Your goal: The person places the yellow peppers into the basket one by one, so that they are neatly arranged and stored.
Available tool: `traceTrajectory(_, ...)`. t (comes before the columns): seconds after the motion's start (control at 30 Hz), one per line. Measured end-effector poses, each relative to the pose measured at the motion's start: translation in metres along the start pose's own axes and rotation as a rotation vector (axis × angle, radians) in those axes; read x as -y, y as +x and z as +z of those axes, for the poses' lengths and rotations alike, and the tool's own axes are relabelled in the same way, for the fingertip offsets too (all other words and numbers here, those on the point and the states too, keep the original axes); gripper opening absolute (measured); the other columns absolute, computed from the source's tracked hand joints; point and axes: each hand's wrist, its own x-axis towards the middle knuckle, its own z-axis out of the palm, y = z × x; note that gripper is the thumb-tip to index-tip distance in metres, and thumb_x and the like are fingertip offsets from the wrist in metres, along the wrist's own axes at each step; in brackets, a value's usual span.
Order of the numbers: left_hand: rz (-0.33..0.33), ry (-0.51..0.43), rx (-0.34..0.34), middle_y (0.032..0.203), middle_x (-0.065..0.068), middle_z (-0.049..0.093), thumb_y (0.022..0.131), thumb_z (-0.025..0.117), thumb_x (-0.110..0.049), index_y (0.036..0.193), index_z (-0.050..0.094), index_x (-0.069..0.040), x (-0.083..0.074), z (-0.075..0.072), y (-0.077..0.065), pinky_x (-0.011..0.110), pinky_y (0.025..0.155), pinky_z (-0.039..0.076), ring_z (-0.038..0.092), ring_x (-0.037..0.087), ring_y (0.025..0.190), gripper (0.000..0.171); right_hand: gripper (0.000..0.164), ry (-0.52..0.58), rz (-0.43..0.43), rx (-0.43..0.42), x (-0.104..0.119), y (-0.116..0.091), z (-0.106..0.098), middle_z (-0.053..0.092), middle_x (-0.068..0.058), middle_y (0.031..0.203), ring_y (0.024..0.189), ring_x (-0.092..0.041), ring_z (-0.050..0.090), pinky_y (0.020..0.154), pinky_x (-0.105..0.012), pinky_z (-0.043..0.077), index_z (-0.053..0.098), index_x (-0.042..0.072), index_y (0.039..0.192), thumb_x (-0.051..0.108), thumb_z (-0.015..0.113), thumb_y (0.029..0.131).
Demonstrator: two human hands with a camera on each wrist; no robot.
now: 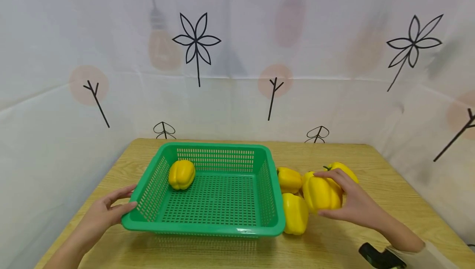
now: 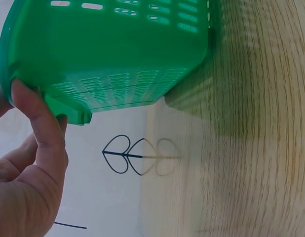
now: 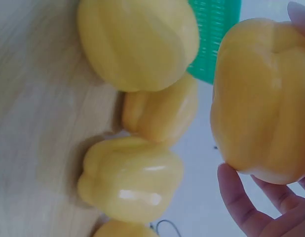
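My left hand [image 1: 105, 215] grips the left rim of a green plastic basket [image 1: 202, 230], its thumb and fingers pinching the edge in the left wrist view too. Inside, against the basket's left wall, lies one yellow bell pepper [image 1: 182, 174]. My right hand [image 1: 356, 203] holds another yellow bell pepper [image 3: 263, 98] between thumb and fingers, raised off the table to the right of the basket. Around it on the table lie several more: a front pepper [image 1: 295, 214] beside the basket, one behind it [image 1: 289, 180], and a stemmed one [image 1: 343, 170] partly covered by my hand.
The wood-grain table [image 1: 323, 248] carries everything. A pale cloth [image 1: 230, 108] with line-drawn flowers hangs behind it and along both sides. A dark band [image 1: 380, 256] sits on my right wrist.
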Motion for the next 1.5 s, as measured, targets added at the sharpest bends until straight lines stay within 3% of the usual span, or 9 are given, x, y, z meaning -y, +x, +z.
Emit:
traceTrajectory(0.83, 0.002, 0.007, 0.002, 0.141, 0.020, 0.026, 0.092, 0.060, -0.030, 0.147, 0.027, -0.005, 0.000, 0.001, 0.001, 0.033, 0.077, 0.050, 0.063, 0.018, 0.095, 0.068, 0.073, 0.096, 0.024, 0.019, 0.021, 0.033, 0.010, 0.045, 0.003, 0.111, 0.087, -0.013, 0.045, 0.061, -0.027, 0.046, 0.050, 0.014, 0.129, 0.020, 0.086, 0.066)
traceTrajectory(1.07, -0.009, 0.017, -0.012, 0.141, 0.019, 0.027, 0.092, 0.060, -0.031, 0.147, 0.028, -0.006, 0.001, -0.001, 0.001, 0.033, 0.077, 0.050, 0.062, 0.016, 0.096, 0.068, 0.074, 0.091, 0.044, 0.047, 0.028, 0.043, 0.015, 0.044, 0.004, 0.111, 0.087, -0.015, 0.046, 0.063, -0.028, 0.045, 0.050, 0.020, 0.130, 0.026, 0.086, 0.066)
traceTrajectory(1.5, 0.009, 0.028, -0.012, 0.141, 0.020, 0.027, 0.093, 0.059, -0.029, 0.147, 0.028, -0.005, 0.003, -0.001, 0.001, 0.032, 0.077, 0.050, 0.063, 0.016, 0.094, 0.067, 0.073, 0.127, 0.002, 0.074, 0.033, 0.059, 0.023, 0.044, 0.000, 0.112, 0.088, -0.019, 0.046, 0.063, -0.030, 0.048, 0.049, 0.021, 0.130, 0.028, 0.085, 0.067)
